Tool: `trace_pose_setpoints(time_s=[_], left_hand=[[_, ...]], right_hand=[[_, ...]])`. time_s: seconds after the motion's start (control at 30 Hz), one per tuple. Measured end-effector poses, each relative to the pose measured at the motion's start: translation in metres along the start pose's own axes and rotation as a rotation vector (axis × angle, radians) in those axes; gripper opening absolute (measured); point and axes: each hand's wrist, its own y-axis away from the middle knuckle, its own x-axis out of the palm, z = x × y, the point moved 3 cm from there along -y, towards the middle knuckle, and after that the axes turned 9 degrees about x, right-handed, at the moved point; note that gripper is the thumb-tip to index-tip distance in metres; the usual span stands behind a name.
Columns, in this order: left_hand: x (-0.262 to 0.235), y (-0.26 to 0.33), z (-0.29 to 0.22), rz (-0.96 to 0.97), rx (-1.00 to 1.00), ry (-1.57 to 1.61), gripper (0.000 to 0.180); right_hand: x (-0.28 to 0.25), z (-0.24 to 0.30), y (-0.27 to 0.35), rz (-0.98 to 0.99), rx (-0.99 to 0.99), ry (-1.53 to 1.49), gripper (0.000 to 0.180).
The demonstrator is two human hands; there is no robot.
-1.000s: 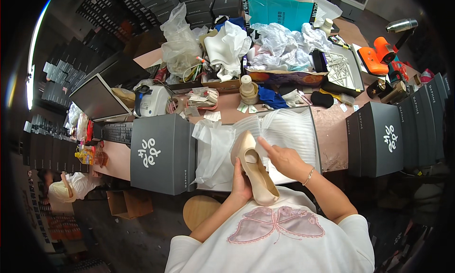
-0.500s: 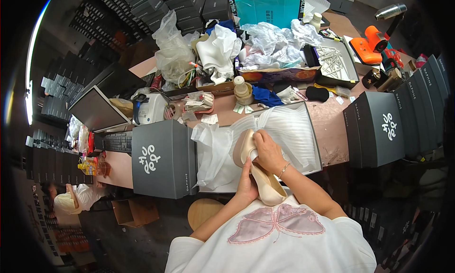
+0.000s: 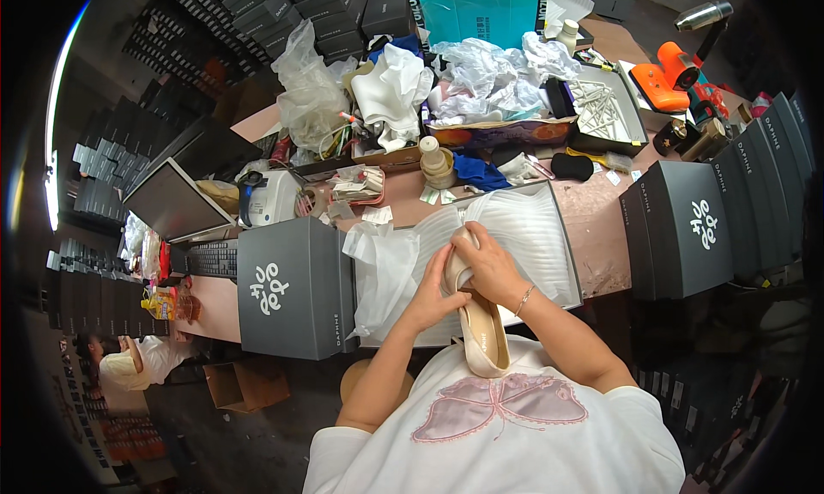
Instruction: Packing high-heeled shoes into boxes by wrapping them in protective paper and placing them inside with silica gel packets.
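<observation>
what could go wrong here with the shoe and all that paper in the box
1. Both hands, left hand and right hand, hold the beige shoe over the near edge of the open box; if the grip slips it may drop to the floor.
2. The loose white tissue spilling over the box's left side may snag or get pulled out.

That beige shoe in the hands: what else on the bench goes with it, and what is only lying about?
In hand:
beige high-heeled shoe
left hand
right hand
open shoe box
white tissue paper

Lying about:
grey box lid
keyboard
orange tool
clear plastic bag
</observation>
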Motion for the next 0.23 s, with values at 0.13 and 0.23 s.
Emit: trace_pose_setpoints(time_s=[0.13, 0.23], left_hand=[[-0.002, -0.017, -0.014, -0.032, -0.057, -0.157, 0.088], [-0.001, -0.022, -0.022, 0.021, -0.040, -0.176, 0.087]], right_hand=[[-0.004, 0.003, -0.005, 0.070, 0.020, 0.003, 0.067], [0.005, -0.002, -0.007, 0.100, 0.052, -0.056, 0.066]])
